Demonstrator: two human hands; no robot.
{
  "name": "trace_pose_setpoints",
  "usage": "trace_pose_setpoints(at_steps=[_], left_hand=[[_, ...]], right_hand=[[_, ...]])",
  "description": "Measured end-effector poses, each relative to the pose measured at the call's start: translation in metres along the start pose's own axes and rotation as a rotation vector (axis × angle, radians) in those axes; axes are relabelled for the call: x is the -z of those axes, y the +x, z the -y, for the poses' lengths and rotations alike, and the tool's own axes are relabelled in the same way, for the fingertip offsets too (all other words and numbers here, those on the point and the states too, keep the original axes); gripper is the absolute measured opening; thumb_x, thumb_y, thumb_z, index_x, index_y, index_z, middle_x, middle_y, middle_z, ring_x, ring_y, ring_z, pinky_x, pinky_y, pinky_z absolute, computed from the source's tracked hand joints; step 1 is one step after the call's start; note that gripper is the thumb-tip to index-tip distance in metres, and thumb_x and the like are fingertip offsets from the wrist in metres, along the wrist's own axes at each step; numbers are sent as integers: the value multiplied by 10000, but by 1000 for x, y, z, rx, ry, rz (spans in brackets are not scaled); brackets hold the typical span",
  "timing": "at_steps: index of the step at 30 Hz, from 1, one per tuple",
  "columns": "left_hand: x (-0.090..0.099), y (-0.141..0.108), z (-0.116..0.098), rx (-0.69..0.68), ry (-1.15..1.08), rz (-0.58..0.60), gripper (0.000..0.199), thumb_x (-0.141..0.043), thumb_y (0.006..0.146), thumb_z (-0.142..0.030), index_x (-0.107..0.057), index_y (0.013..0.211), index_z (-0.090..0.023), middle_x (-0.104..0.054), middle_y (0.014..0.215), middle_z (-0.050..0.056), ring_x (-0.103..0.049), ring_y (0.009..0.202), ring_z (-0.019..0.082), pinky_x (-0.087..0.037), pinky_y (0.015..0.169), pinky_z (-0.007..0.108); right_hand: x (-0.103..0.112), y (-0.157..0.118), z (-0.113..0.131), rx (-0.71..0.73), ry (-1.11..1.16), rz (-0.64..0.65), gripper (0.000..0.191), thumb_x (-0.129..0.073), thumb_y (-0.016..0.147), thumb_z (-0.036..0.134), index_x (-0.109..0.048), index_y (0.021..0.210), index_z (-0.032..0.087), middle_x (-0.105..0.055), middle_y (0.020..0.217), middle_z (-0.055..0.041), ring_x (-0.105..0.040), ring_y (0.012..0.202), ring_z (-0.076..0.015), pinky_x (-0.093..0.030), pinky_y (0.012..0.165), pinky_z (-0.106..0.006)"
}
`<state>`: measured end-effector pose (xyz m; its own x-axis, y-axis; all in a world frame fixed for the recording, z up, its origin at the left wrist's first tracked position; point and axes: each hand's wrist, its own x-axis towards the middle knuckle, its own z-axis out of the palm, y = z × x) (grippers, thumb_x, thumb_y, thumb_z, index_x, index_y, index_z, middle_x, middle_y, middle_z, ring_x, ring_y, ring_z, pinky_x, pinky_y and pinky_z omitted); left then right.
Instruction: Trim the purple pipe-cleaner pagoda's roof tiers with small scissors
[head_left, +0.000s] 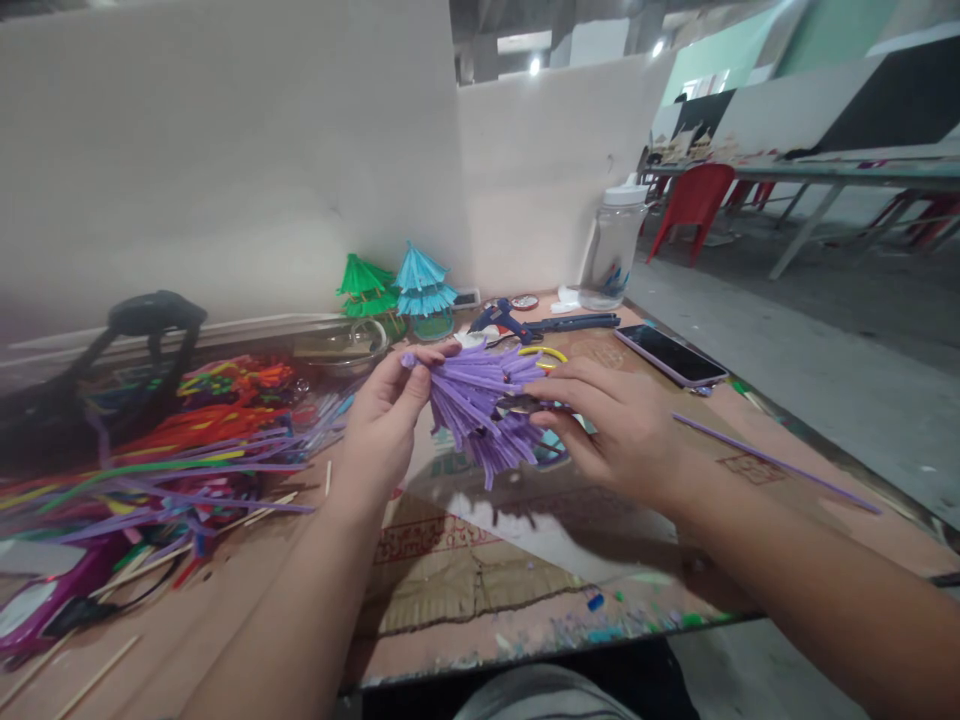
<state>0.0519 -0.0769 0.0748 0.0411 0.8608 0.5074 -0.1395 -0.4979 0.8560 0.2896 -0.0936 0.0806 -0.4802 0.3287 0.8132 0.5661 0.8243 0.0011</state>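
Observation:
My left hand [394,395] pinches the knobbed top of a purple pipe-cleaner tree [480,390], which is tilted on its side above the table. Its fuzzy strips fan out to the right, toward my right hand [619,420]. That hand is closed around pliers, whose dark metal jaws [521,403] touch the strips at the layer's edge. Whether the jaws grip a strip cannot be made out. A yellow curved handle [546,354] shows just behind my right fingers. Farther back stand a green layered tree [366,285] and a light blue one [424,285].
Colourful pipe cleaners [217,430] and thin wooden sticks lie at left, near a magenta device [64,590]. Behind my hands are a blue glue gun [506,320] and a clear bottle [613,245]. A phone [670,355] and a single purple pipe cleaner [776,463] lie at right.

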Motion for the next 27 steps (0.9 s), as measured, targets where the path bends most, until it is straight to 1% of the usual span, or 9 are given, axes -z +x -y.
trace_pose_setpoints(at_steps=[3, 5, 7, 11, 14, 17, 20, 24, 27], left_hand=[[2, 2, 0, -7, -35, 22, 115, -612, 957, -345, -671, 975, -249, -718, 1239, 69, -621, 1242, 251, -393, 1144, 458], [3, 3, 0, -20, -58, 45, 115, -603, 963, -341, -668, 984, -248, -724, 1223, 66, -620, 1240, 246, -389, 1145, 456], [3, 4, -1, -35, -53, 56, 119, -598, 967, -340, -671, 986, -248, -727, 1213, 63, -620, 1238, 240, -388, 1142, 440], [2, 3, -2, -33, 111, 0, 189, -595, 965, -388, -683, 1046, -242, -712, 1239, 64, -627, 1216, 224, -438, 1077, 365], [1, 2, -3, -8, 279, -47, 337, -615, 931, -479, -685, 1130, -217, -718, 1208, 75, -643, 1159, 230, -490, 986, 330], [2, 3, -2, 16, 328, -86, 412, -641, 890, -538, -706, 1120, -202, -745, 1131, 68, -675, 1062, 242, -518, 922, 331], [5, 4, -1, 15, 294, -129, 377, -660, 886, -517, -739, 1070, -197, -762, 1065, 54, -686, 1044, 242, -512, 942, 339], [9, 5, 4, 34, 170, -188, 320, -703, 869, -476, -749, 1037, -207, -769, 1057, 56, -693, 1049, 231, -514, 949, 337], [7, 4, 6, 2, 97, -188, 262, -718, 868, -442, -749, 1012, -226, -771, 1065, 52, -702, 1042, 218, -513, 970, 341]], right_hand=[[1, 0, 0, -37, 12, -42, 212, -593, 944, 265, -619, 1135, 179, -704, 999, -102, -664, 913, -221, -533, 779, -347], [0, -1, -1, -66, 16, -57, 209, -575, 954, 272, -607, 1142, 186, -704, 985, -89, -661, 882, -210, -529, 753, -335], [-2, -2, -2, -108, 14, -41, 216, -550, 966, 289, -601, 1152, 191, -711, 980, -78, -662, 824, -193, -523, 712, -318], [-8, -6, -4, -184, -14, 21, 248, -533, 972, 314, -611, 1166, 180, -733, 958, -69, -669, 777, -190, -525, 727, -331], [-10, -8, -3, -183, -20, 36, 258, -536, 973, 320, -619, 1164, 168, -740, 984, -83, -684, 828, -203, -527, 757, -342], [-9, -8, -1, -154, -20, 42, 253, -544, 969, 320, -607, 1173, 184, -735, 1049, -92, -692, 910, -216, -533, 796, -358], [-7, -9, 1, -131, -10, 66, 256, -550, 964, 313, -593, 1187, 193, -732, 1056, -88, -692, 931, -220, -535, 800, -365], [-4, -8, 4, -105, 13, 78, 241, -539, 970, 295, -586, 1182, 189, -732, 1039, -82, -690, 920, -211, -531, 771, -347], [-2, -7, 7, -86, 34, 54, 237, -545, 967, 283, -574, 1184, 195, -730, 1028, -68, -686, 885, -197, -523, 721, -324]])
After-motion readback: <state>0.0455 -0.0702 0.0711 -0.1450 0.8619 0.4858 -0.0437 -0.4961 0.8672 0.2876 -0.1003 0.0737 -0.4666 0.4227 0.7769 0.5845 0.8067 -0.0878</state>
